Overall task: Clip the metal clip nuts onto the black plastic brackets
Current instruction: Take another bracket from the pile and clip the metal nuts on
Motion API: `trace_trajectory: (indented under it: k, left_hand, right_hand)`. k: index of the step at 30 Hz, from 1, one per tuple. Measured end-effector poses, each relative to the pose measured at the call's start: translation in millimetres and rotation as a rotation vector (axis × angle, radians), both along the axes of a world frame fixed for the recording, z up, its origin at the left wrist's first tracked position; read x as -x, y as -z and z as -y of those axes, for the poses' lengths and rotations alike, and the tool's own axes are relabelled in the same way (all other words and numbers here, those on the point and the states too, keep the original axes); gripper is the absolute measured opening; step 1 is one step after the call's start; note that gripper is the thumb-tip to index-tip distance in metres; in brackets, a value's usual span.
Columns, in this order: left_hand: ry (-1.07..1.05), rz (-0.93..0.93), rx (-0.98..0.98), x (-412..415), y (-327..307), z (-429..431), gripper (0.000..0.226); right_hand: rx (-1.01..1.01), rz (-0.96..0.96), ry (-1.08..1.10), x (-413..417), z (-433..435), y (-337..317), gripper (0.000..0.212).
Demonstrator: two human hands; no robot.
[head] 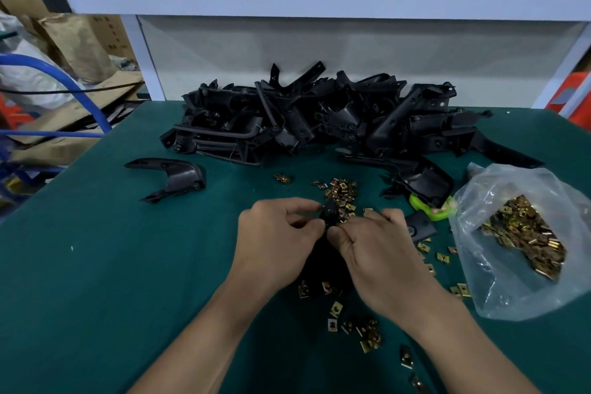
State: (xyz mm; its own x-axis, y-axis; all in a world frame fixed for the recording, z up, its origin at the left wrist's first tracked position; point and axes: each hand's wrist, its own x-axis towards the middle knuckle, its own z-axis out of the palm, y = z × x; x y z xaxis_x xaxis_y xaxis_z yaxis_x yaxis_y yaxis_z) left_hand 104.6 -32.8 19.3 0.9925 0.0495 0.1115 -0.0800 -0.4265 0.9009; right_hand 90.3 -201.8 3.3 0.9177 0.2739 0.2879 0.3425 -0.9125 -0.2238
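Note:
Both hands meet over the middle of the green table [96, 265]. My left hand [275, 237] grips a black plastic bracket [329, 213] whose tip pokes up between my hands. The fingers of my right hand [377, 246] are curled against the same bracket, with the thumb pressed at its edge; any clip nut under the fingers is hidden. Loose brass-coloured clip nuts [342, 192] lie just beyond my hands, and more clip nuts [364, 329] are scattered below my wrists.
A big pile of black brackets [313, 118] fills the back of the table. One bracket [172, 176] lies alone at the left. A clear plastic bag of clip nuts [524, 233] sits at the right, beside a green object [431, 209].

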Motion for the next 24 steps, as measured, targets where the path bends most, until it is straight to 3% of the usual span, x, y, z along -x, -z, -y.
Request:
trace_trajectory:
  k: [7, 13, 18, 21, 24]
  left_hand:
    - [0.041, -0.029, 0.033, -1.8, 1.0, -4.5, 0.027]
    - [-0.025, -0.223, 0.352, -7.6, 7.9, -2.7, 0.018]
    - [-0.080, -0.248, 0.411, -7.5, 6.9, -0.1, 0.022]
    - [-0.062, -0.325, 0.544, -5.0, 5.8, 3.5, 0.015]
    - [-0.010, -0.394, 0.658, -3.8, 4.4, 3.8, 0.007]
  right_hand:
    - [0.040, 0.024, 0.029, 0.9, -0.8, 0.1, 0.053]
    - [-0.015, 0.028, 0.009, -1.3, 0.6, 2.8, 0.048]
    - [0.049, 0.174, 0.026, -0.5, -3.7, 4.5, 0.044]
    - [0.085, 0.238, 0.016, -1.8, -3.7, 6.3, 0.037]
    - [0.051, 0.177, 0.023, -6.8, -2.4, 7.8, 0.039]
